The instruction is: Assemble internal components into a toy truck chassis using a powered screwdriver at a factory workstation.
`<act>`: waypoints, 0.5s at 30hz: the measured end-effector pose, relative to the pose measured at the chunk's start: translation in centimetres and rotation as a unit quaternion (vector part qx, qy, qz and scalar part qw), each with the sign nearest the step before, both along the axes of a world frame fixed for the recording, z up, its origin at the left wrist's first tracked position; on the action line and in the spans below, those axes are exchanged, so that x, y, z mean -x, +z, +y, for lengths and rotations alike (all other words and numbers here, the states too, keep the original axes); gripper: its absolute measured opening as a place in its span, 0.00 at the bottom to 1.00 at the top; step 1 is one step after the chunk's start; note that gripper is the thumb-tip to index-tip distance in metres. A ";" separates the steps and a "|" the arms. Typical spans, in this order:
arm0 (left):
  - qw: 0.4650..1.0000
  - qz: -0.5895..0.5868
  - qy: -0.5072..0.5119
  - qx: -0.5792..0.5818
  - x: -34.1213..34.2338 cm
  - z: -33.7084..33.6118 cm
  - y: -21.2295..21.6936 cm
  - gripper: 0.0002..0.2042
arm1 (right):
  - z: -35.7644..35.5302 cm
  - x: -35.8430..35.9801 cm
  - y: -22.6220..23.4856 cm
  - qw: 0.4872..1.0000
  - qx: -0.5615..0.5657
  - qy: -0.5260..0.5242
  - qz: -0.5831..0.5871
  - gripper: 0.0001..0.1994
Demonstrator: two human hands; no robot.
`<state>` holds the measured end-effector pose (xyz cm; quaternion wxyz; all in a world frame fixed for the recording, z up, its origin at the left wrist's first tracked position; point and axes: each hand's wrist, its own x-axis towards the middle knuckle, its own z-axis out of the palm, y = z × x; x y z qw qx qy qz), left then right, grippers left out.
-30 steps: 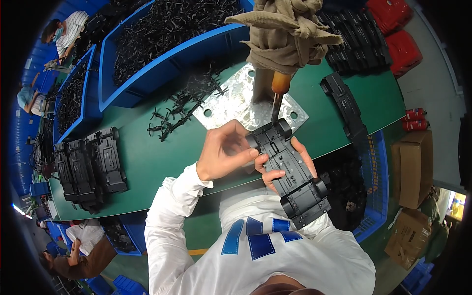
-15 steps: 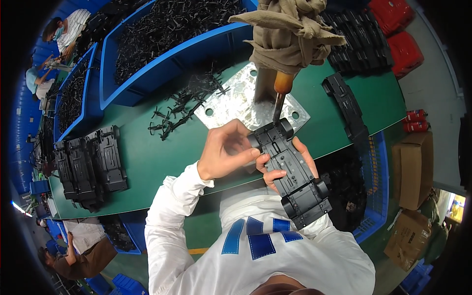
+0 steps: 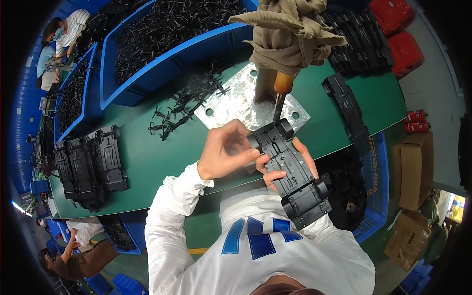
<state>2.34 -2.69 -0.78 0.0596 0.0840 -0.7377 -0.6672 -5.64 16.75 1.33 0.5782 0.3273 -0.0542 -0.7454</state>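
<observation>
A black plastic toy car chassis [image 3: 290,169] is tilted in front of me, its underside up and its wheel wells showing. My right hand [image 3: 307,156] grips it from beneath, with the thumb along one side and fingertips around the other. At the chassis's far left corner, my left hand [image 3: 223,151] is closed, thumb and fingers pinching the edge. A tool with an orange-brown handle [image 3: 283,83] and a thin metal tip [image 3: 278,108] hangs down to the far end of the chassis and appears to touch it. Brown cloth [image 3: 290,37] is wrapped around its upper part.
Under the tool lies a shiny metal plate [image 3: 226,110] on the green table [image 3: 157,162]. Small black parts [image 3: 172,115] are scattered beside a blue bin [image 3: 142,91]. More chassis stand at left [image 3: 88,164] and far right [image 3: 356,42]. A blue crate [image 3: 378,196] sits below the right edge.
My hands, the chassis and the tool stay in place. At the far left, the co-workers have shifted slightly.
</observation>
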 end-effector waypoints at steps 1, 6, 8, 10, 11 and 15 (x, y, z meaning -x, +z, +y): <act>1.000 0.000 0.000 0.000 0.0 0.0 0.0 0.16 | 0.0 0.0 0.0 1.000 0.001 0.001 -0.004 0.25; 1.000 0.003 -0.001 0.010 0.0 -0.1 -0.2 0.16 | 0.0 0.0 -0.1 1.000 0.004 -0.001 0.002 0.25; 1.000 0.001 0.000 0.010 0.0 0.0 -0.1 0.16 | 0.0 0.0 0.0 1.000 0.007 -0.002 0.004 0.25; 1.000 -0.001 0.002 0.010 0.0 0.0 0.0 0.16 | 0.0 -0.1 0.0 1.000 0.001 -0.003 -0.001 0.25; 1.000 0.001 0.003 0.009 0.0 0.0 0.0 0.16 | 0.1 -0.1 0.0 1.000 0.001 -0.003 -0.001 0.25; 1.000 0.005 0.002 0.009 0.0 0.0 -0.3 0.16 | 0.0 0.0 -0.1 1.000 0.004 0.000 -0.001 0.25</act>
